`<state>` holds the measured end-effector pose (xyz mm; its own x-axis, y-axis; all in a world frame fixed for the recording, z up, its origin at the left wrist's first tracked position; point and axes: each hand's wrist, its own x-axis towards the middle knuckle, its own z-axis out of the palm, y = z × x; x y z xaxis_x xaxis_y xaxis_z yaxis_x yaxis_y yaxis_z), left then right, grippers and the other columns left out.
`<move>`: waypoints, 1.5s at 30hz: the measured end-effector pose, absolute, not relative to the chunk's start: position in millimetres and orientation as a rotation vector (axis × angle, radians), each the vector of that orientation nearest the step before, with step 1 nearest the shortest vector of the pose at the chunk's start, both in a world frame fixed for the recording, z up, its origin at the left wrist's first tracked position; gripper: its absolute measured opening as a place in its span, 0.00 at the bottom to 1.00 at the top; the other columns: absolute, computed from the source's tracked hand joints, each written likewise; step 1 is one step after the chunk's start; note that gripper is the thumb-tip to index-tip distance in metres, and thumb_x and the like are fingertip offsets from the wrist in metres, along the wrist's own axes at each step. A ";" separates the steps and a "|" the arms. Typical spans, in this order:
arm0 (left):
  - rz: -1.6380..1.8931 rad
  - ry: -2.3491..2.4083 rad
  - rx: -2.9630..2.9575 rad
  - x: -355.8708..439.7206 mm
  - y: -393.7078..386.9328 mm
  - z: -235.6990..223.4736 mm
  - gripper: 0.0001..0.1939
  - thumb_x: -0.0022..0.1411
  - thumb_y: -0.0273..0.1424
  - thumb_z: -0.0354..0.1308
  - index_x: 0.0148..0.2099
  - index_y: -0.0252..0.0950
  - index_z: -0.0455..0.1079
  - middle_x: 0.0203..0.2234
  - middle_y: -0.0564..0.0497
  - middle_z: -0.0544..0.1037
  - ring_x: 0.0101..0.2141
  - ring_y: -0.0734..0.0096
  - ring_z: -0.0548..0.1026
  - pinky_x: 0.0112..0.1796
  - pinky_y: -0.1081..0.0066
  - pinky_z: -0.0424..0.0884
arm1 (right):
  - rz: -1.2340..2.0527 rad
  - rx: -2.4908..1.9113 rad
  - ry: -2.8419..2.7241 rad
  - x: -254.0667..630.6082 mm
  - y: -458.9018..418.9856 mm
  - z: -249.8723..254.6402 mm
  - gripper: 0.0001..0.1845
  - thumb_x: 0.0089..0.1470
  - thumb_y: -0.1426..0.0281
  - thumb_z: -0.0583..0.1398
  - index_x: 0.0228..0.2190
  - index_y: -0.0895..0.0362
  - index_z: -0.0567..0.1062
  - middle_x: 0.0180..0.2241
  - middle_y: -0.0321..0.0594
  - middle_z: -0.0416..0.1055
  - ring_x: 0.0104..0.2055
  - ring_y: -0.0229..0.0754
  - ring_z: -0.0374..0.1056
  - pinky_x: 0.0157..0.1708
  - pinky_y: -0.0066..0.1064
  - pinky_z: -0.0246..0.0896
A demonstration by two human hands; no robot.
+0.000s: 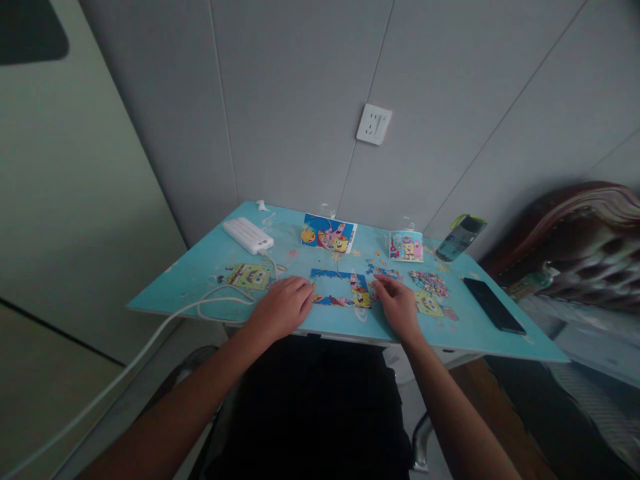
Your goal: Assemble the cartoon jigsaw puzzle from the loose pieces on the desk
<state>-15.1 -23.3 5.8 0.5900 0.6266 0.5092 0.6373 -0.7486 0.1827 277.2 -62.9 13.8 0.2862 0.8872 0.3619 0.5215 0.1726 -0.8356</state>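
A partly assembled jigsaw puzzle [359, 293] lies near the table's front edge, its blue and yellow cartoon border joined around a bare middle. My left hand [287, 305] rests at its left edge with fingers curled together; whatever they hold, if anything, is hidden. Just right of the puzzle is my right hand [399, 305], thumb and fingertips pinched, and I cannot make out what is between them. Loose blue puzzle pieces [384, 269] are scattered beyond the right hand. Behind the puzzle stands a cartoon picture card [327, 233] showing similar figures.
A white power bank [248, 235] with a white cable [210, 301] occupies the table's left side. Toward the right are a heap of multicoloured pieces [430, 283], a smaller picture card [406, 246], a clear container [461, 238] and a black phone [494, 305]. A wall backs the blue table [175, 287].
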 end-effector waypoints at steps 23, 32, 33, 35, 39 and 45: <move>-0.888 -1.084 -2.795 -15.6 -24.1 6.7 0.09 0.70 0.27 0.53 0.48 0.37 0.74 0.41 0.45 0.77 0.46 0.59 0.75 0.50 0.58 0.71 | 0.465 -1.483 -1.396 281.8 -62.7 12.4 0.27 0.59 0.53 0.62 0.54 0.56 0.78 0.45 0.46 0.81 0.42 0.51 0.77 0.47 0.45 0.71; -0.885 -1.094 -2.791 -15.2 -24.6 7.3 0.10 0.71 0.27 0.52 0.47 0.37 0.74 0.41 0.45 0.77 0.46 0.59 0.75 0.50 0.57 0.71 | 0.360 -1.453 -1.750 278.9 -62.5 14.7 0.18 0.63 0.59 0.60 0.50 0.51 0.81 0.46 0.44 0.80 0.47 0.50 0.73 0.52 0.45 0.64; -0.884 -1.096 -2.791 -15.2 -24.9 7.5 0.10 0.71 0.27 0.51 0.47 0.37 0.74 0.41 0.45 0.77 0.46 0.59 0.75 0.50 0.57 0.71 | 0.352 -1.448 -1.788 278.4 -62.3 14.9 0.17 0.64 0.60 0.59 0.50 0.51 0.81 0.44 0.44 0.80 0.47 0.50 0.72 0.52 0.45 0.64; -0.881 -1.096 -2.794 -15.1 -25.2 7.9 0.10 0.71 0.27 0.52 0.48 0.37 0.74 0.41 0.45 0.77 0.46 0.59 0.75 0.50 0.57 0.71 | 0.334 -1.442 -1.857 277.5 -61.8 15.2 0.17 0.64 0.61 0.59 0.50 0.50 0.81 0.43 0.43 0.80 0.46 0.50 0.72 0.52 0.45 0.62; -0.877 -1.098 -2.794 -14.8 -24.9 7.5 0.09 0.71 0.27 0.52 0.48 0.37 0.74 0.41 0.45 0.77 0.46 0.59 0.75 0.50 0.57 0.71 | 0.307 -1.429 -1.966 276.2 -61.2 16.2 0.15 0.64 0.64 0.60 0.49 0.48 0.81 0.43 0.43 0.79 0.47 0.50 0.71 0.51 0.43 0.62; -0.883 -1.096 -2.791 -14.7 -23.6 5.8 0.09 0.71 0.27 0.52 0.47 0.37 0.73 0.41 0.45 0.77 0.46 0.59 0.75 0.50 0.57 0.72 | 0.259 -1.436 -2.037 274.1 -61.0 15.8 0.14 0.63 0.64 0.61 0.48 0.47 0.82 0.45 0.43 0.77 0.49 0.50 0.70 0.53 0.43 0.61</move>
